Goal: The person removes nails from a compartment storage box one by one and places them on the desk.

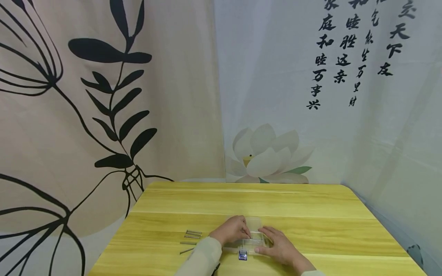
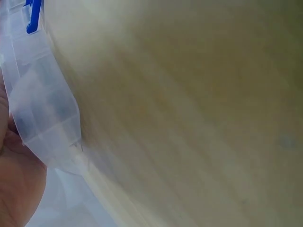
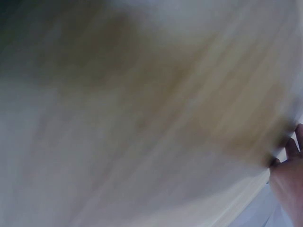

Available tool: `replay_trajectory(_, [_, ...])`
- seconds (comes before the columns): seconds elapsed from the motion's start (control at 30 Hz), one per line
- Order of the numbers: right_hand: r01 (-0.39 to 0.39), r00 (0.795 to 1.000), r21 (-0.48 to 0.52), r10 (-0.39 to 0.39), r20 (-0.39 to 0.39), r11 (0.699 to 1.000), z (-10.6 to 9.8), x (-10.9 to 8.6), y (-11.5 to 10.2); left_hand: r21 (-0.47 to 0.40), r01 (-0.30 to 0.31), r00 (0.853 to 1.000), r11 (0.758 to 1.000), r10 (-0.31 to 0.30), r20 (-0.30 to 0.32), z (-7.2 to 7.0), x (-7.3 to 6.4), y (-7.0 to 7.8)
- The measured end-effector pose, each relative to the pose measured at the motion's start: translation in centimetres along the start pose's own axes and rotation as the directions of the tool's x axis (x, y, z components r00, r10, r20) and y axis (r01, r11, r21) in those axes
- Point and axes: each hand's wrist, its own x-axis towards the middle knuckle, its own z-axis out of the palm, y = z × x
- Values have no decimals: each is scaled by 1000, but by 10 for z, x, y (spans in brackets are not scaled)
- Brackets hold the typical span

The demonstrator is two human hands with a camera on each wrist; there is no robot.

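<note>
A clear plastic compartment box (image 1: 253, 242) with a blue latch (image 1: 243, 255) at its front lies open on the table, its lid (image 1: 253, 222) behind. My left hand (image 1: 235, 230) is over the box's left part, its bent fingers pointing down into it; anything between the fingertips is hidden. My right hand (image 1: 280, 245) holds the box at its right end, thumb in front and fingers behind. The left wrist view shows the box's translucent side (image 2: 45, 104) beside the left hand (image 2: 21, 179). Only part of the right hand (image 3: 289, 177) shows at the right wrist view's edge.
Several thin metal rods, like nails or bolts (image 1: 193, 232), lie on the wooden table (image 1: 165, 214) left of my left forearm. A small dark object (image 1: 216, 268) pokes out beside the left sleeve (image 1: 203, 257). Printed curtains (image 1: 186, 96) hang behind the table.
</note>
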Motion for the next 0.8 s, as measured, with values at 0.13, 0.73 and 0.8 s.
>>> replay_trajectory(0.13, [4,1000,-6,-4,-3,1000,0,0,1,9,11,1000,1000,-11,12,1,0,0])
replay_trajectory(0.73, [10,1000,16,-10,15,1000,-4,-1,-6,8,-26,999,1000,26,39,-4,-1,2])
replay_trajectory(0.8, [6,1000,15,-6,15,1000,-4,-2,-7,11,-33,999,999,33,35,-5,-2,2])
